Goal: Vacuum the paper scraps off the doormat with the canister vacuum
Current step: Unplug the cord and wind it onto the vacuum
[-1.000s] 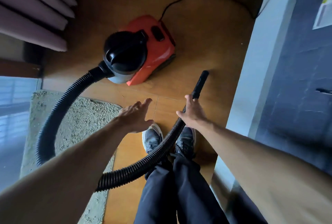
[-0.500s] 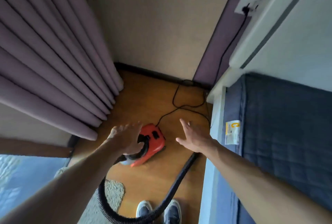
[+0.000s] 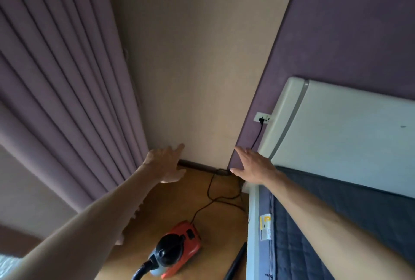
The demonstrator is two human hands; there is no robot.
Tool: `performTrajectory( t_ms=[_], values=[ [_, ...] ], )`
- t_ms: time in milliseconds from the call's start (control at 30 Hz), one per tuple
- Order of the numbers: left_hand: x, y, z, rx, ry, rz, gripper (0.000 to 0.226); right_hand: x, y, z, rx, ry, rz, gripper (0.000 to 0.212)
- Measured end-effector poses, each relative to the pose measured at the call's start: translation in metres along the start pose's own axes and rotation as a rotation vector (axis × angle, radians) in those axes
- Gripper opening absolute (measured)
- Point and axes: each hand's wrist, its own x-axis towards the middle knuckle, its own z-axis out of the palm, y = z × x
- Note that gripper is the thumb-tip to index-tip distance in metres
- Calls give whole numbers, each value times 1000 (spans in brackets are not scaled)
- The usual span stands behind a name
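Since 1 s ago the view has swung up. The doormat and my shoes have dropped out of sight, and the wall socket (image 3: pixel 261 118) and headboard (image 3: pixel 348 136) have come in.

Left hand (image 3: pixel 165 163): it was spread over the floor, then over the canister vacuum (image 3: pixel 177 250) at 0.5 s. It is now raised before the wall, fingers (image 3: pixel 178 148) straight, holding nothing.

Right hand (image 3: pixel 253 167): it was at the hose (image 3: pixel 140 272) and is now lifted well clear of it, fingers spread.

The vacuum now sits well below my left fingers, with only a short stub of hose showing.
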Motion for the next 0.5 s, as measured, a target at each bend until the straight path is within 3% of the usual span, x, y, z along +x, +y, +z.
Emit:
performTrajectory(
  t_ms=[267, 500],
  values=[
    [15, 20, -61, 51, 80, 57, 82, -20, 32, -73, -24, 112, 50, 73],
    [52, 52, -80, 82, 116, 139, 82, -11, 80, -87, 12, 118, 111, 74]
  ],
)
